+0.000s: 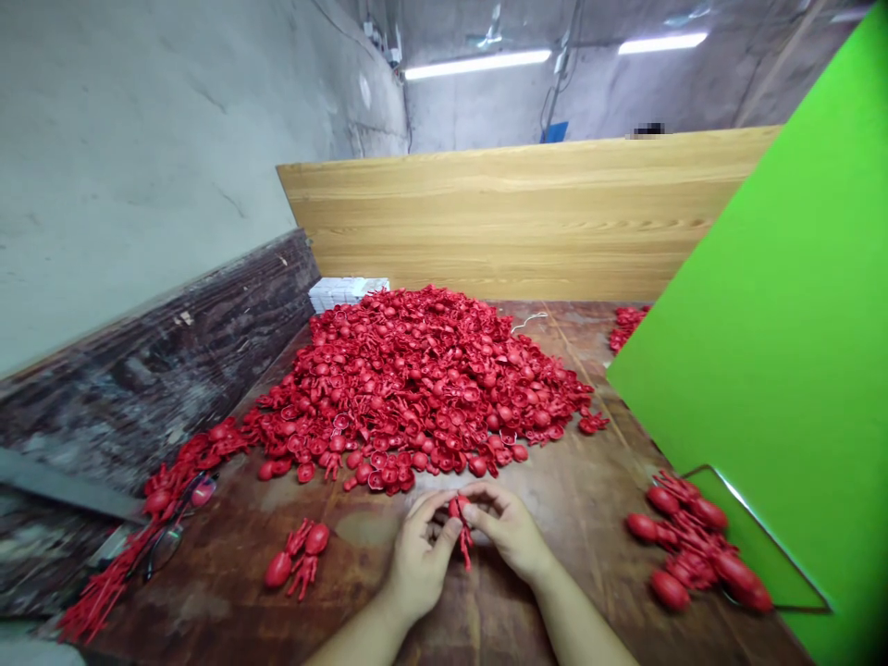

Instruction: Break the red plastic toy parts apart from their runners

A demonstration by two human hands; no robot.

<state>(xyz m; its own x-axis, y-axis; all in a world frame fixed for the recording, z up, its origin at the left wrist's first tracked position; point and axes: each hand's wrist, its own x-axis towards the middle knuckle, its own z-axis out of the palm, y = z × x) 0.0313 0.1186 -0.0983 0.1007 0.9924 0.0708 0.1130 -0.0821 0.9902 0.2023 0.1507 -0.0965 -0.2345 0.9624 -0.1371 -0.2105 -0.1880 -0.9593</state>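
Near the front of the table, my left hand [425, 551] and my right hand [510, 529] meet around one small red plastic figure [463, 532]. Thumbs and fingers of both hands pinch its rounded upper part, while thin limbs hang below. Fingers partly cover the figure, so its exact form is hard to see. Just beyond the hands rises a big heap of red plastic figure parts [416, 379], with rounded shells and thin limbs. Two red figures [298, 558] lie side by side to the left of my left hand.
More red figures [694, 541] lie at the right, by a bent metal rod [770, 546] and a green panel [777, 324]. Red pieces [111, 573] and eyeglasses [166, 546] lie left. A white stack [347, 291] stands behind the heap, before a wooden partition [499, 222].
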